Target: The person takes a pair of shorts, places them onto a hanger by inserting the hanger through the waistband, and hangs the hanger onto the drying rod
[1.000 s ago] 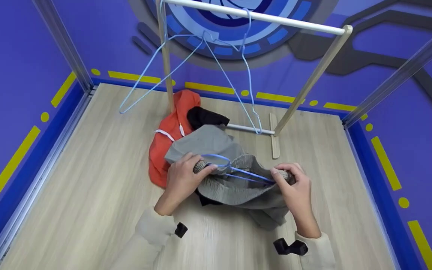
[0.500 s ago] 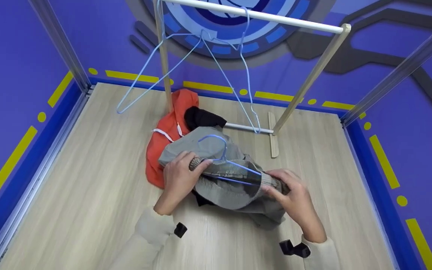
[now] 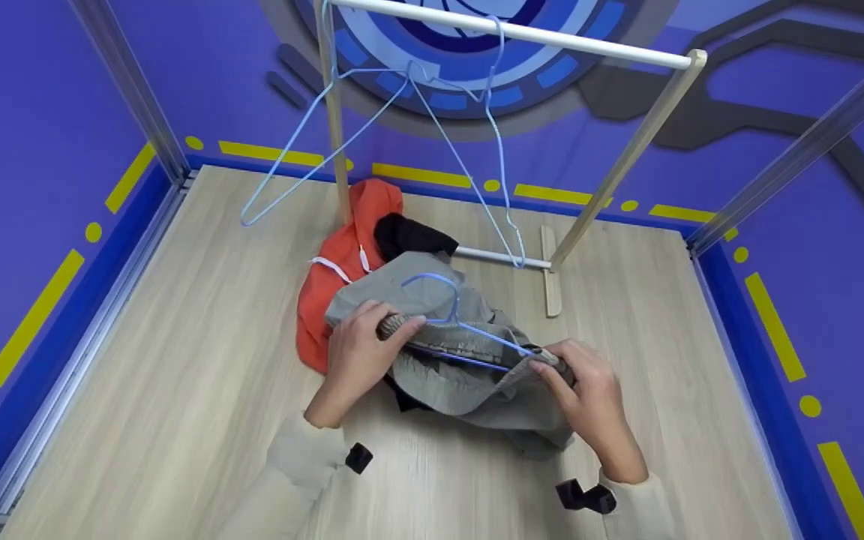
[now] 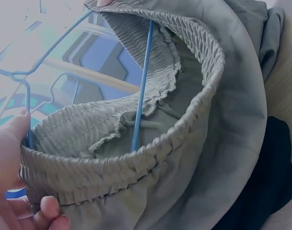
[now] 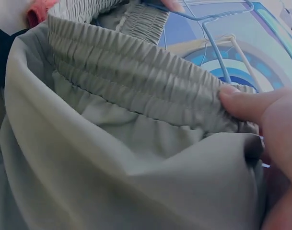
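Observation:
A pair of grey trousers (image 3: 443,390) with a gathered elastic waistband lies bunched in front of me. At the waistband's left end my left hand (image 3: 361,346) grips the cloth, its thumb close to the hanger in the left wrist view. My right hand (image 3: 589,382) pinches the other end, thumb on the elastic (image 5: 150,81). A blue wire hanger (image 4: 145,81) sits inside the waist opening, its hook (image 3: 436,277) standing out above. Both of the hanger's ends are hidden by cloth and fingers.
Behind the trousers lie an orange garment (image 3: 316,300) with white cords and a black cloth (image 3: 413,236). A wooden rack with a white rail (image 3: 589,43) stands at the back, two light-blue hangers (image 3: 503,150) on it. Purple walls enclose the tabletop (image 3: 177,360).
The hanger's hook has risen out of the waist opening. My right hand has shifted slightly down and regripped the waistband at the hanger's right end. The left hand has kept its hold.

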The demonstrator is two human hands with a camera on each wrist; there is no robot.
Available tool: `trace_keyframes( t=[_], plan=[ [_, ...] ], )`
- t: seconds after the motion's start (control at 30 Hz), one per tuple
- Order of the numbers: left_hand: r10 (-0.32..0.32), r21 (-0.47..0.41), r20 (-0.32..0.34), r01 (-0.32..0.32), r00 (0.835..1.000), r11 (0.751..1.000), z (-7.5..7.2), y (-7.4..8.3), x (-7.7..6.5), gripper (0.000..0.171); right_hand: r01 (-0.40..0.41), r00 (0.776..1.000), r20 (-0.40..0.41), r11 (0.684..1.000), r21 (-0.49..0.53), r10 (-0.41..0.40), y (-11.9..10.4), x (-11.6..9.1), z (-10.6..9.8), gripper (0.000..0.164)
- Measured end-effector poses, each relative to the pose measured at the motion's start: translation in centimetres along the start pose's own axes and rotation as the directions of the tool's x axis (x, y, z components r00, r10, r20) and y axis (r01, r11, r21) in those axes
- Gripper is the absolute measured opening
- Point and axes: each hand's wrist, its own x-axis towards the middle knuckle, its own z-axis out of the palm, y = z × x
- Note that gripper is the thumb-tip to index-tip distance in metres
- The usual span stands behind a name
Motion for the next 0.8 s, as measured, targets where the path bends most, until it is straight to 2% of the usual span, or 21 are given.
trace_keyframes(
  t=[0.2,0.53,0.8],
  plan=[
    [-0.053,-0.014,-0.017,0.053,0.998,0.999,-0.9,-0.8,0.1,0.040,0.020,0.998,-0.063,0.998,0.065,-0.015,0.2,0.3,-0.6,0.014],
    [-0.037,-0.052,-0.044,0.035,0.998,0.998,-2.0,-1.8,0.4,0.035,0.019,0.996,-0.086,0.997,0.069,-0.013,0.3,0.4,-1.4,0.015],
    [-0.100,-0.058,-0.033,0.098,0.994,0.993,-2.8,-2.6,0.6,0.036,0.044,0.994,-0.103,0.996,0.078,-0.036,0.4,0.3,-1.9,0.015]
  ],
)
